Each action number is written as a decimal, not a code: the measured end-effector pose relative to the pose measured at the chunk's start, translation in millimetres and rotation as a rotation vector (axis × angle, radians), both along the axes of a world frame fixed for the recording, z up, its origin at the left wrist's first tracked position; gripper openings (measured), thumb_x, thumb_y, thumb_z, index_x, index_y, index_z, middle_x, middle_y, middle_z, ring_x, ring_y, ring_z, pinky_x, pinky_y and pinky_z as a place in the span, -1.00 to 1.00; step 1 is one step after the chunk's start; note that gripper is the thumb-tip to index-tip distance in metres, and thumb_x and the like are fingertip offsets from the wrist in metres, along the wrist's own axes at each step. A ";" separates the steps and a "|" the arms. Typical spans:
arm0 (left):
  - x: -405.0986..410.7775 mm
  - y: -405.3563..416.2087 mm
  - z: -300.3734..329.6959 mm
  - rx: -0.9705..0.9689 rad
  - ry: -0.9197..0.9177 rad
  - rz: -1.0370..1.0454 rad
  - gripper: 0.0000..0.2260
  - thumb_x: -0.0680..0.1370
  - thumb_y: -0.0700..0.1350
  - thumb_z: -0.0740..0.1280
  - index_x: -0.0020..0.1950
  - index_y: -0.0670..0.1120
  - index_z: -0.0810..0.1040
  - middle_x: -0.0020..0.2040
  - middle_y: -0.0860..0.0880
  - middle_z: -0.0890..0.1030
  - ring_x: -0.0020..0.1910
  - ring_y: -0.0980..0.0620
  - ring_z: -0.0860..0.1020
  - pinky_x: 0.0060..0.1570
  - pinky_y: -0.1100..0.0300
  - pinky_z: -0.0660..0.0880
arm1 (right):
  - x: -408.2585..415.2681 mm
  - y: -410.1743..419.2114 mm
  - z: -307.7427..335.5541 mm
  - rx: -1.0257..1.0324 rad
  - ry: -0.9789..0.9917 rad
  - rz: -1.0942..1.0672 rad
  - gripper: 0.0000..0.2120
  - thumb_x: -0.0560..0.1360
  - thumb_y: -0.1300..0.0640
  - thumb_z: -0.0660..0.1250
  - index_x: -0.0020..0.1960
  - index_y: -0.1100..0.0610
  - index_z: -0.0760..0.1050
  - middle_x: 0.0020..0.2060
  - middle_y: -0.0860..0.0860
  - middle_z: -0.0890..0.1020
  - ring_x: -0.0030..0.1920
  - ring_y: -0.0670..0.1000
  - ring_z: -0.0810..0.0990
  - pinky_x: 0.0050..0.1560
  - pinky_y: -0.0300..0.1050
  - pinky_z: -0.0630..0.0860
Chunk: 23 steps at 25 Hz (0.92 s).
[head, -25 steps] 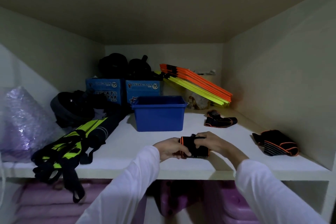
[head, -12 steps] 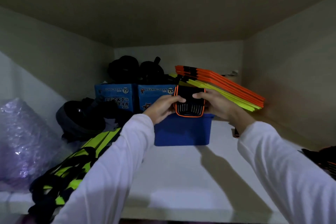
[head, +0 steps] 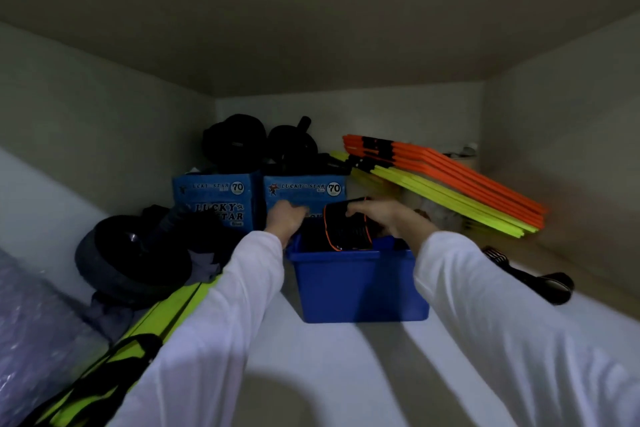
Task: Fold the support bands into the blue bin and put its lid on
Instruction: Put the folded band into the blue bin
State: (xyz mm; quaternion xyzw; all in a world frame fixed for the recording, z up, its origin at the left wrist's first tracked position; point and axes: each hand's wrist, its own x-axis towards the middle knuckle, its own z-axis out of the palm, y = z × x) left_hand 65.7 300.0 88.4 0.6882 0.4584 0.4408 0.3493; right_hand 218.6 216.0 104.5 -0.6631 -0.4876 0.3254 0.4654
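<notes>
Blue plastic, the bin (head: 356,284) stands at the centre of the white shelf (head: 346,374), its top open with no lid on it. A folded black support band (head: 348,230) with orange edging sits half down inside the bin, its upper part above the rim. The right hand (head: 379,215) curls over the band's top edge from 2 o'clock, fingers closed on it. The left hand (head: 289,218) is at the bin's rim at 10 o'clock, loosely curled; whether it grips anything cannot be told. Both arms wear white sleeves (head: 214,315).

Behind the bin at 12 o'clock stand two blue Lucky Star boxes (head: 304,189) with dark round gear on top. At 2 o'clock, orange and yellow flat bars (head: 450,184) lean against the back wall. At 3 o'clock another black band (head: 533,279) lies on the shelf, apart from the bin. At 9 o'clock lies a dark round item (head: 135,260), and toward 8 o'clock a yellow-and-black bag (head: 138,340).
</notes>
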 end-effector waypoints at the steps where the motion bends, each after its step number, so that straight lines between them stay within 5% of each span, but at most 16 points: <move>1: -0.4 9.1 -4.8 -0.023 0.054 0.048 -0.82 0.53 -0.21 0.28 -0.06 -0.32 0.57 0.11 -0.35 0.60 -0.04 -0.13 0.55 -0.11 0.06 0.45 | -1.4 6.4 -3.9 -0.064 -0.077 0.003 -0.69 0.49 0.13 0.32 0.21 0.17 0.46 0.24 0.10 0.48 0.30 0.12 0.42 0.08 -0.08 0.39; 3: -0.2 18.9 -11.3 -0.032 0.165 0.088 -0.85 0.53 -0.27 0.24 -0.08 -0.35 0.54 0.14 -0.39 0.57 -0.11 -0.12 0.50 -0.19 0.13 0.40 | -6.2 17.2 -9.4 -0.169 -0.215 0.010 -0.78 0.47 0.12 0.33 0.06 0.19 0.49 0.12 0.13 0.54 0.13 0.14 0.51 -0.04 -0.08 0.41; 5: 0.5 23.2 -15.9 -0.023 0.240 0.108 -0.77 0.55 -0.28 0.21 0.10 -0.40 0.53 0.15 -0.37 0.58 -0.07 -0.15 0.55 -0.17 0.08 0.45 | -10.0 31.0 -16.1 -0.273 -0.300 0.034 -0.86 0.46 0.11 0.33 -0.20 0.17 0.44 -0.20 0.09 0.51 -0.22 0.07 0.48 -0.25 -0.13 0.38; 7: -0.2 26.0 -18.1 -0.022 0.283 0.120 -0.73 0.54 -0.29 0.22 0.16 -0.43 0.50 0.12 -0.36 0.59 -0.03 -0.17 0.58 -0.13 0.03 0.50 | -16.0 39.5 -19.4 -0.373 -0.378 0.078 -0.82 0.44 0.10 0.35 -0.27 0.15 0.44 -0.24 0.09 0.50 -0.28 0.08 0.47 -0.28 -0.11 0.41; 10: -4.6 33.8 -19.6 -0.074 0.258 0.088 -0.76 0.48 -0.36 0.28 0.10 -0.44 0.53 -0.20 -0.26 0.58 -0.15 -0.09 0.51 -0.17 0.17 0.43 | -25.7 45.0 -24.6 -0.474 -0.455 0.140 -0.64 0.49 0.07 0.34 0.21 0.23 0.50 0.20 0.17 0.53 0.14 0.19 0.55 0.11 0.04 0.50; 12: -8.0 34.8 -18.6 -0.117 0.231 0.056 -0.91 0.47 -0.38 0.30 -0.10 -0.39 0.58 -0.30 -0.17 0.52 -0.25 -0.07 0.50 -0.23 0.14 0.44 | -31.0 46.4 -24.9 -0.522 -0.492 0.235 -0.59 0.58 0.10 0.20 0.38 0.25 0.38 0.32 0.19 0.48 -0.05 0.13 0.57 -0.03 -0.03 0.51; 14: -9.5 34.1 -16.4 -0.140 0.219 0.036 -0.82 0.48 -0.40 0.29 -0.33 -0.25 0.49 -0.35 -0.14 0.48 -0.37 0.00 0.44 -0.32 0.22 0.40 | -29.8 50.6 -25.0 -0.529 -0.497 0.294 -0.63 0.63 0.14 0.09 0.38 0.25 0.37 0.27 0.20 0.52 -0.23 0.04 0.51 -0.18 -0.12 0.47; 17: -9.8 33.8 -15.0 -0.152 0.221 0.011 -0.76 0.48 -0.41 0.29 -0.36 -0.21 0.45 -0.36 -0.10 0.46 -0.38 0.05 0.40 -0.34 0.27 0.36 | -24.2 56.3 -25.6 -0.529 -0.451 0.306 -0.73 0.63 0.18 0.05 0.02 0.25 0.49 -0.17 0.12 0.56 -0.39 -0.01 0.57 -0.43 -0.20 0.54; 19: -10.0 35.8 -15.6 -0.163 0.213 -0.004 -0.76 0.49 -0.42 0.27 -0.35 -0.21 0.45 -0.34 -0.10 0.46 -0.37 0.06 0.40 -0.33 0.29 0.37 | -21.6 60.4 -26.6 -0.531 -0.454 0.275 -0.71 0.62 0.19 0.03 -0.18 0.21 0.43 -0.28 0.09 0.50 -0.59 -0.09 0.55 -0.59 -0.30 0.47; 21: -10.3 37.4 -15.9 -0.161 0.209 -0.006 -0.76 0.50 -0.42 0.27 -0.34 -0.20 0.45 -0.32 -0.09 0.48 -0.37 0.08 0.41 -0.32 0.30 0.37 | -23.3 61.4 -28.5 -0.560 -0.507 0.292 -0.74 0.63 0.18 0.05 -0.03 0.27 0.47 -0.14 0.12 0.56 -0.43 -0.07 0.63 -0.37 -0.22 0.59; 23: -10.4 36.8 -16.1 -0.159 0.199 -0.005 -0.76 0.50 -0.42 0.26 -0.33 -0.19 0.45 -0.31 -0.08 0.49 -0.37 0.09 0.41 -0.31 0.30 0.38 | -23.7 61.1 -28.5 -0.640 -0.600 0.336 -0.69 0.63 0.16 0.09 0.28 0.28 0.43 0.17 0.16 0.55 0.06 0.08 0.62 0.15 -0.02 0.53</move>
